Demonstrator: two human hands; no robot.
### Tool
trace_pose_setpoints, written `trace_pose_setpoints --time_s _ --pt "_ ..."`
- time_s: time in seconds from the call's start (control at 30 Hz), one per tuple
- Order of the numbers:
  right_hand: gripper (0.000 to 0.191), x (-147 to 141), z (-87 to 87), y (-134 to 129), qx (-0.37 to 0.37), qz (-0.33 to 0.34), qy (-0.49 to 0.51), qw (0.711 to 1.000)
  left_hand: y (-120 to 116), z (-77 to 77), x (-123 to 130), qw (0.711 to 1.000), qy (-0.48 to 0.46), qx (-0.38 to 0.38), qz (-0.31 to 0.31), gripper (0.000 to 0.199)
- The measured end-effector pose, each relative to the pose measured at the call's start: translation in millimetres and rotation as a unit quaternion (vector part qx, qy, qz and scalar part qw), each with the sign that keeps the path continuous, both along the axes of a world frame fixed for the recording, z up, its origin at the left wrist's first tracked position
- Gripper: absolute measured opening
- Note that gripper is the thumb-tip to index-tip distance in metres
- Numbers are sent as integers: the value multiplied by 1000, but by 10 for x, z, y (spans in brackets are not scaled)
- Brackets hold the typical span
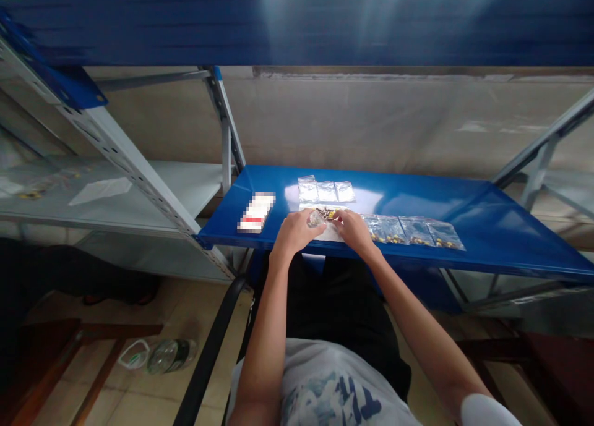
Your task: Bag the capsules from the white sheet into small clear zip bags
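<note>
My left hand (296,232) is closed on a small clear plastic bag (316,219) above a white sheet (330,234) at the shelf's front edge. Beside the bag lies a pile of small yellow and dark pieces (327,213), too small to name. At the right side of this pile, my right hand (353,230) has its fingers drawn together. Whatever it pinches is hidden or too small to make out. Just right of that hand, several clear bags (413,230) lie in a row with yellow and dark pieces inside. Behind the pile are flat, shiny clear bags (325,191).
The blue shelf (501,228) has a blue beam (297,27) above it and grey metal posts (116,148) at its left. A blurred white box-like item (257,212) lies at the left. A plastic bottle (169,356) is on the floor, near another person's dark-clothed leg (83,274).
</note>
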State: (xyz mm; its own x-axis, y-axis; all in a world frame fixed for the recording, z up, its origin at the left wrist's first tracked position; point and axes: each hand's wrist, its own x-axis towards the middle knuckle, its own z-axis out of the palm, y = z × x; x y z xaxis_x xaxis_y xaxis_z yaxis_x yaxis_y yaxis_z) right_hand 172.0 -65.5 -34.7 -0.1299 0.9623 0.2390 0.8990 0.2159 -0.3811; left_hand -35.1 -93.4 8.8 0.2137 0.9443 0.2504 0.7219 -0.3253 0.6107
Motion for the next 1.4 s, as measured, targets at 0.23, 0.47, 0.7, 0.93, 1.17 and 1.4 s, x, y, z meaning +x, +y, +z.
trace_pose_setpoints --time_s 0.23,0.47,0.7,0.93,1.17,1.4 --pt "20 -72 33 -55 -10 -17 -36 999 10 13 -46 999 -4 41 -26 45" --pt "17 -102 64 -72 -30 -22 -67 997 9 27 -55 999 -3 34 -38 46" --pt "18 -100 81 -99 -32 -20 -94 995 28 -14 -51 999 5 8 -50 35" --pt "17 -11 42 -94 -29 13 -105 994 43 -27 -78 999 -10 7 -48 41" --pt "16 83 131 -33 -6 40 -27 999 39 -28 -87 997 -52 -30 -55 49" --pt "23 82 535 -189 52 166 25 984 3 9 -47 992 -83 -65 -72 49"
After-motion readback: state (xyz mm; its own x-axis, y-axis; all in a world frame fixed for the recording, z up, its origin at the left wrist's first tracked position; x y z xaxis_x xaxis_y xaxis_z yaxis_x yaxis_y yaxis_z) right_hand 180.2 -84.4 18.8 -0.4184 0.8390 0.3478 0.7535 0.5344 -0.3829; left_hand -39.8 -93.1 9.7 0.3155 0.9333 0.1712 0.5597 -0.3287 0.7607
